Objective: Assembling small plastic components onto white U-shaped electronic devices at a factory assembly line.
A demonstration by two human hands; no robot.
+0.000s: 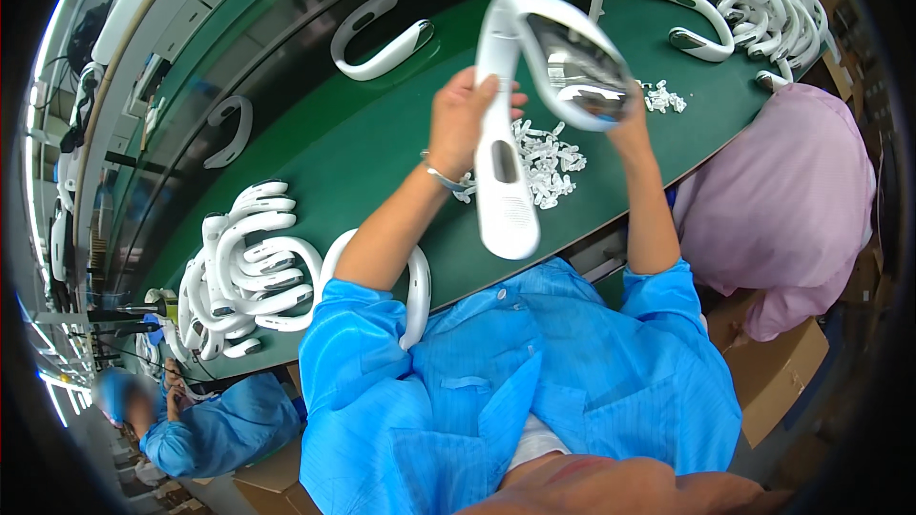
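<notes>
Band (495,119) in both hands, I hold it raised above the table's (382,157) near edge. My left hand (461,124) is curled round one arm of it; my right hand (630,120), blurred, grips the glossy end, fingers partly hidden. White clips (551,168) lie heaped just beyond that edge, and a band pile (253,269) sits toward the table's left end.

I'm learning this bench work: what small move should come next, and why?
Perhaps steady the white curved device: it is raised off the green table, the left hand gripping one side, the right hand at the end with the dark glossy panel.
</notes>
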